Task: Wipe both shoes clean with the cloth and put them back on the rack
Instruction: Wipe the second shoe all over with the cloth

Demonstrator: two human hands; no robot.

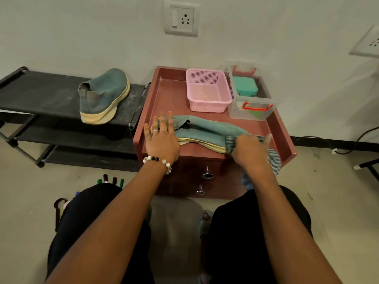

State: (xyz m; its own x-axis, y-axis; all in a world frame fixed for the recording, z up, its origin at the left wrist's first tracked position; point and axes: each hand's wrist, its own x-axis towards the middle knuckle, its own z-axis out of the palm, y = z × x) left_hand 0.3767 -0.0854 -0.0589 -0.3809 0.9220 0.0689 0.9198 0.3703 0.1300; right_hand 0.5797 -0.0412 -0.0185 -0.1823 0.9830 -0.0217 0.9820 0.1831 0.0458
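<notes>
A teal slip-on shoe [207, 131] with a cream sole lies on its side on the reddish-brown cabinet top [170, 99]. My left hand [162, 138] rests flat on its heel end, fingers straight. My right hand [251, 150] grips a blue-and-grey striped cloth [273, 158] bunched against the shoe's toe; the cloth's tail hangs over the cabinet's front edge. The second teal shoe [104, 95] stands on the top shelf of the black rack [41, 95] to the left, toe toward the wall.
A pink mesh basket [208, 90] and a clear plastic box [251, 95] with red handles sit at the back of the cabinet. Two drawer knobs [207, 174] face me. Markers [111, 179] stand on the floor by my left knee. A cable [328, 143] runs along the wall.
</notes>
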